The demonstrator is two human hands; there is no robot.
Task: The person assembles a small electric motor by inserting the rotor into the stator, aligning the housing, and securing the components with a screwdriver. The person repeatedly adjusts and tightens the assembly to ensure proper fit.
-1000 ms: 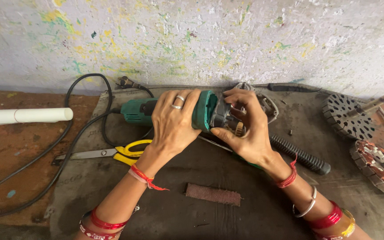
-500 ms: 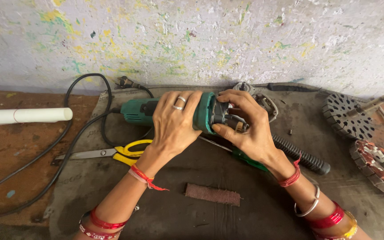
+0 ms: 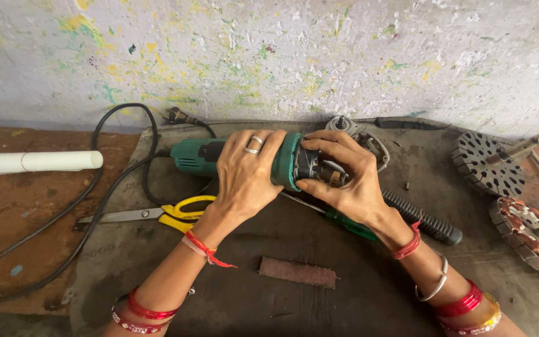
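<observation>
Change since earlier frame: right hand (image 3: 344, 181) fingers shifted slightly on the motor end; tool unmoved. Green power tool (image 3: 198, 156) lies on the dark surface (image 3: 357, 299). Left hand (image 3: 244, 178) clasps the body; right grip closed on exposed end. Step: working that end; next likely demands steady bracing.

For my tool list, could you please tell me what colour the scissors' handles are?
Yellow: the metal-bladed scissors, head view.
</observation>
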